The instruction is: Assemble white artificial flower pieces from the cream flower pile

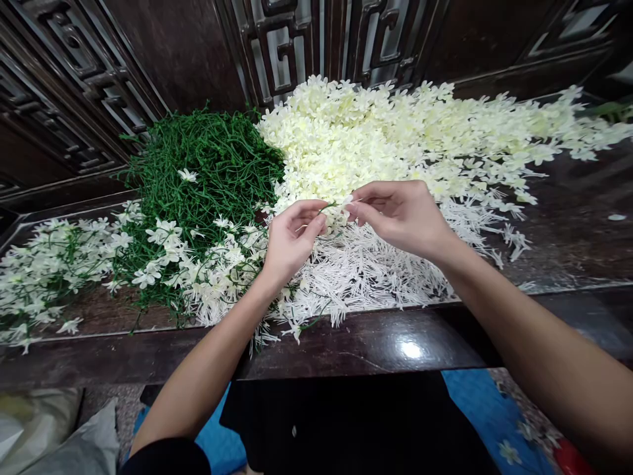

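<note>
My left hand [295,237] pinches a thin green plastic stem [328,206] between thumb and fingers. Close beside it, my right hand [395,214] is closed on a small white artificial flower [349,202] at the stem's end; the fingertips partly hide it. Both hands hover over the middle of the bench. Behind them spreads a big heap of cream-white petal pieces [336,142]. Under and in front of them lies a pile of thin white stamen pieces [376,270]. Left of my left hand is a tangled mound of green stems [208,165].
Assembled white flowers on green stems [64,264] cover the bench's left part. The dark wooden bench [583,218] has a carved back [287,39] along its far side. Below the front edge are blue mats [475,396] and pale bags [44,422].
</note>
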`<action>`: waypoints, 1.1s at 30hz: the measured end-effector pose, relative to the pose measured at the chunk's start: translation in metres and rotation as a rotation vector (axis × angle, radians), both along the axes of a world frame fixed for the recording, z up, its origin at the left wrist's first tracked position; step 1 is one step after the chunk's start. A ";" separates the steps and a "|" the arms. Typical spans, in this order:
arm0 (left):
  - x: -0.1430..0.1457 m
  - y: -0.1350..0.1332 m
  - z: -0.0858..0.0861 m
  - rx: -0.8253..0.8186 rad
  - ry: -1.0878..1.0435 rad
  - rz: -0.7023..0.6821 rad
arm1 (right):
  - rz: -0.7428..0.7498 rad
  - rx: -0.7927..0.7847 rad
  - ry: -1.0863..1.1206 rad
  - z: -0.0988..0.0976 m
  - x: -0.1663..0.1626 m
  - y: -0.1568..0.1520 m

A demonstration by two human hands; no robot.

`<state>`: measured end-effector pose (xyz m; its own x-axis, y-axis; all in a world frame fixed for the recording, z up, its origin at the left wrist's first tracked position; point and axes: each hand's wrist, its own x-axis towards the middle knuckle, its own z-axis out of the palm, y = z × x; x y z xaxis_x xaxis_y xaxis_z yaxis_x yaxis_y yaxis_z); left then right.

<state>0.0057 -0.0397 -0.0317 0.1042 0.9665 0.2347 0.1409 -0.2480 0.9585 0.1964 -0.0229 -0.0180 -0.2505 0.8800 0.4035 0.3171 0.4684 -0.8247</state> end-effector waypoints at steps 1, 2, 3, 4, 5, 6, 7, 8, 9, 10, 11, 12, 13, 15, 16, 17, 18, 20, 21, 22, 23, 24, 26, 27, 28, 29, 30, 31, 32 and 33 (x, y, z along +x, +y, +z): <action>0.000 0.000 0.000 0.004 0.006 0.004 | -0.011 0.002 0.009 0.000 0.000 0.000; 0.000 0.001 -0.001 0.004 0.010 0.007 | -0.020 0.004 0.013 0.000 -0.001 0.000; 0.000 0.001 -0.001 0.003 0.012 0.009 | -0.026 0.009 0.015 0.000 -0.001 0.000; 0.001 0.001 -0.002 0.002 0.013 0.009 | -0.026 0.012 0.013 0.000 -0.001 0.000; 0.001 0.001 -0.002 0.004 0.013 0.006 | -0.021 0.016 0.010 0.000 -0.001 0.000; 0.001 0.001 -0.002 0.006 0.012 0.001 | -0.013 0.019 0.005 0.000 0.000 0.000; 0.001 0.001 -0.003 0.009 0.011 -0.005 | -0.004 0.023 -0.004 0.000 0.000 0.000; 0.001 0.001 -0.003 0.012 0.012 -0.010 | 0.006 0.026 -0.014 0.000 0.000 -0.001; 0.001 0.001 -0.003 0.015 0.013 -0.014 | 0.016 0.028 -0.025 0.000 0.000 -0.001; 0.001 0.000 -0.003 0.018 0.013 -0.019 | 0.026 0.030 -0.035 0.000 0.000 -0.001; 0.001 0.000 -0.003 0.018 0.015 -0.022 | 0.034 0.032 -0.041 0.000 0.000 -0.001; 0.001 0.000 -0.003 0.015 0.016 -0.025 | 0.041 0.032 -0.048 0.000 0.000 -0.001; 0.001 0.000 -0.003 0.010 0.019 -0.026 | 0.046 0.036 -0.055 0.000 0.000 -0.001; 0.001 0.000 -0.003 0.001 0.033 -0.028 | 0.055 0.051 -0.074 0.000 -0.001 -0.001; 0.001 0.001 -0.004 0.002 0.044 -0.029 | 0.062 0.059 -0.084 0.000 -0.001 -0.001; 0.001 0.001 -0.004 0.010 0.058 -0.031 | 0.071 0.067 -0.095 -0.001 -0.001 -0.001; 0.001 0.000 -0.005 0.026 0.073 -0.034 | 0.081 0.074 -0.109 -0.001 -0.001 -0.001; 0.000 0.000 -0.007 0.067 0.118 -0.042 | 0.096 0.089 -0.140 -0.002 0.000 -0.001; 0.000 -0.001 -0.008 0.088 0.143 -0.047 | 0.101 0.099 -0.158 -0.002 0.000 -0.001; -0.001 -0.002 -0.009 0.104 0.165 -0.052 | 0.106 0.112 -0.179 -0.003 0.000 -0.001; -0.001 -0.003 -0.010 0.114 0.183 -0.058 | 0.109 0.125 -0.201 -0.003 0.001 0.000; -0.001 -0.004 -0.011 0.118 0.192 -0.065 | 0.110 0.137 -0.226 -0.004 0.001 0.000; -0.001 -0.005 -0.011 0.118 0.195 -0.071 | 0.105 0.154 -0.269 -0.005 0.001 -0.001; -0.001 -0.006 -0.011 0.121 0.195 -0.073 | 0.100 0.161 -0.283 -0.006 0.001 -0.001; 0.000 -0.007 -0.011 0.127 0.196 -0.072 | 0.094 0.165 -0.291 -0.006 0.000 -0.001; 0.000 -0.007 -0.010 0.133 0.198 -0.071 | 0.090 0.168 -0.293 -0.007 0.000 -0.002; 0.000 -0.007 -0.010 0.139 0.200 -0.069 | 0.086 0.172 -0.293 -0.007 -0.001 -0.002; 0.001 -0.007 -0.009 0.142 0.202 -0.067 | 0.080 0.177 -0.292 -0.007 -0.001 -0.003; 0.001 -0.007 -0.009 0.147 0.204 -0.062 | 0.075 0.183 -0.290 -0.007 -0.002 -0.004; 0.001 -0.007 -0.009 0.152 0.206 -0.058 | 0.069 0.190 -0.287 -0.006 -0.002 -0.004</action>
<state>0.0067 -0.0470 -0.0404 0.2186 0.9128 0.3451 0.3104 -0.4003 0.8622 0.1945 -0.0273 -0.0243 -0.4340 0.7728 0.4631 0.4852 0.6336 -0.6027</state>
